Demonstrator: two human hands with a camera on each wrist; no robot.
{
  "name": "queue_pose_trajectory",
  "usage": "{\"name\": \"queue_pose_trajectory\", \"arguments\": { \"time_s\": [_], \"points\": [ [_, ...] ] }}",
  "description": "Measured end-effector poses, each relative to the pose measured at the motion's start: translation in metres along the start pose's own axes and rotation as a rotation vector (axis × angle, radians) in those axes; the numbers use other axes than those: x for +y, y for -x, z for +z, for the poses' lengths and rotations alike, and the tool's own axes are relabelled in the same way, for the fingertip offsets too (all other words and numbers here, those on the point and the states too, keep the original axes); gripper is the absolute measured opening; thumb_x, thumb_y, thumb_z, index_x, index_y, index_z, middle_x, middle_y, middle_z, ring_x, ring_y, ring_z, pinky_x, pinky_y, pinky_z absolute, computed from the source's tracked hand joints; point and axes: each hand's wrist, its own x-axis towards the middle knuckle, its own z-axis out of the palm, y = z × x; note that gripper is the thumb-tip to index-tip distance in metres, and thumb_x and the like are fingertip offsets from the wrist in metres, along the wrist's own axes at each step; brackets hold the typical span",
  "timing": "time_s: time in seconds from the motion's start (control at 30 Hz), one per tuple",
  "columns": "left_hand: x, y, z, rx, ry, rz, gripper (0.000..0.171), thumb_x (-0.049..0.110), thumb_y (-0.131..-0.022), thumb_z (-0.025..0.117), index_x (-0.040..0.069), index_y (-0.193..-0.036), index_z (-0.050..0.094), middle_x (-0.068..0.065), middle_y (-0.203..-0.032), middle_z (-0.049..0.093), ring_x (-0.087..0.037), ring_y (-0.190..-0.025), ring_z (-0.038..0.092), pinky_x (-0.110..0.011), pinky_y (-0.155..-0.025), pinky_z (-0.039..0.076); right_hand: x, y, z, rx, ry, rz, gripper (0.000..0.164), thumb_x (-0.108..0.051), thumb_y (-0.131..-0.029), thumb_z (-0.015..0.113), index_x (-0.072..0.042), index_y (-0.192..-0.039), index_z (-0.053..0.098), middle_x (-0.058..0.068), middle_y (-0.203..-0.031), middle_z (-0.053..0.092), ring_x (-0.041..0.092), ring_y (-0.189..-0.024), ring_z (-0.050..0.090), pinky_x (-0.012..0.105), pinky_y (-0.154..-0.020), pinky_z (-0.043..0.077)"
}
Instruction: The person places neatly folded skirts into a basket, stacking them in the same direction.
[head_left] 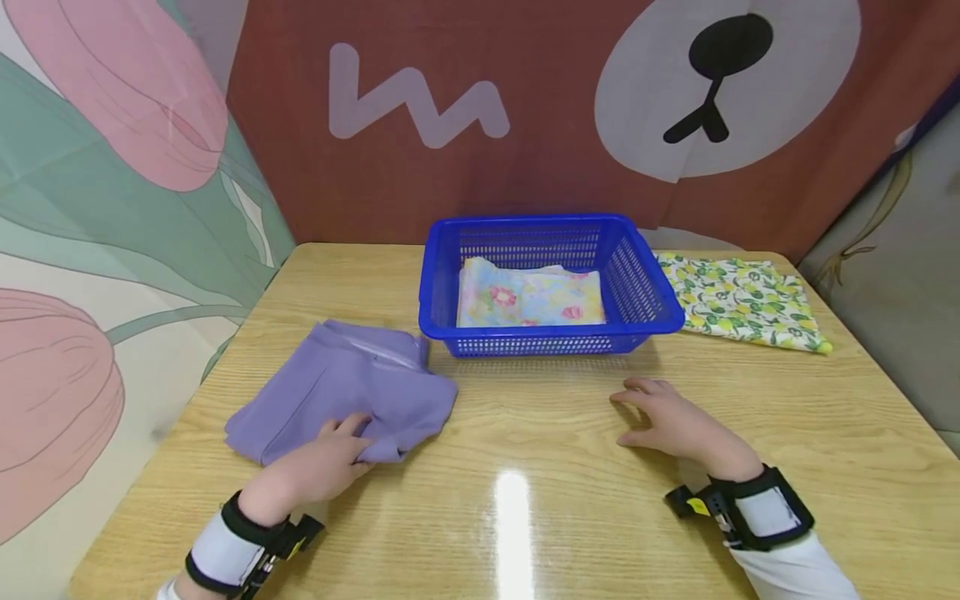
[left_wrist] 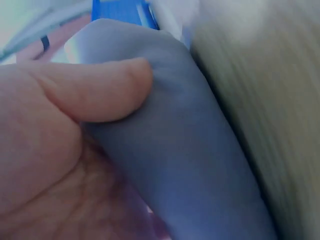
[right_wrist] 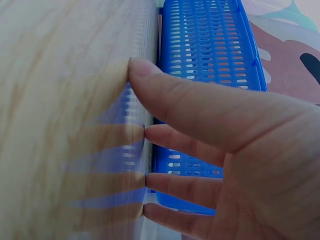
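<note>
A folded purple cloth [head_left: 352, 383] lies on the left of the table, its layers slightly uneven and a paler, shiny strip near the top. My left hand [head_left: 318, 467] grips its near edge, fingers over the top. In the left wrist view the thumb [left_wrist: 115, 90] presses on the cloth's rounded edge [left_wrist: 185, 135], while the fingers are mostly hidden behind the fabric. My right hand [head_left: 675, 425] holds nothing; its spread fingertips rest on the tabletop in front of the blue basket [head_left: 547, 342], as the right wrist view shows.
Inside the basket lies a folded pastel floral cloth [head_left: 532, 296]. A lemon-print cloth [head_left: 742, 300] is spread flat at the back right, beside the basket. Printed fabric [head_left: 450, 183] hangs behind the wooden table [head_left: 585, 517], with more hanging along both sides.
</note>
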Motion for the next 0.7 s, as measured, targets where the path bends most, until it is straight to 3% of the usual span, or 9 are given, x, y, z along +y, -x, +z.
{"name": "queue_pose_trajectory", "arguments": {
  "time_s": [0.23, 0.47, 0.7],
  "points": [
    [0.039, -0.007, 0.016, -0.014, -0.005, -0.01, 0.038, 0.014, -0.101, 0.064, 0.01, -0.139, 0.067, -0.029, -0.151, 0.042, -0.054, -0.137, 0.041, -0.076, -0.103, 0.041, 0.0, 0.0, 0.0, -0.004, -0.006, -0.002, 0.057, -0.029, -0.085, 0.085, 0.001, -0.13, 0.067, 0.036, -0.139, 0.054, 0.059, -0.129, 0.047, 0.068, -0.104, 0.045],
    [0.065, -0.022, 0.03, 0.025, -0.115, 0.081, 0.041, 0.02, -0.101, 0.065, 0.013, -0.142, 0.064, -0.031, -0.152, 0.04, -0.051, -0.142, 0.038, -0.076, -0.106, 0.038, 0.0, -0.001, 0.002, -0.006, -0.009, -0.004, 0.057, -0.029, -0.085, 0.085, 0.001, -0.13, 0.067, 0.037, -0.139, 0.053, 0.059, -0.128, 0.047, 0.068, -0.104, 0.045],
    [0.086, -0.039, 0.035, -0.025, -0.119, 0.134, 0.045, 0.025, -0.104, 0.062, 0.013, -0.147, 0.059, -0.023, -0.162, 0.033, -0.051, -0.15, 0.029, -0.076, -0.11, 0.035, 0.0, -0.001, 0.0, -0.008, -0.004, 0.0, 0.057, -0.029, -0.085, 0.085, 0.001, -0.129, 0.067, 0.036, -0.139, 0.054, 0.059, -0.128, 0.047, 0.069, -0.104, 0.044]
  ]
}}
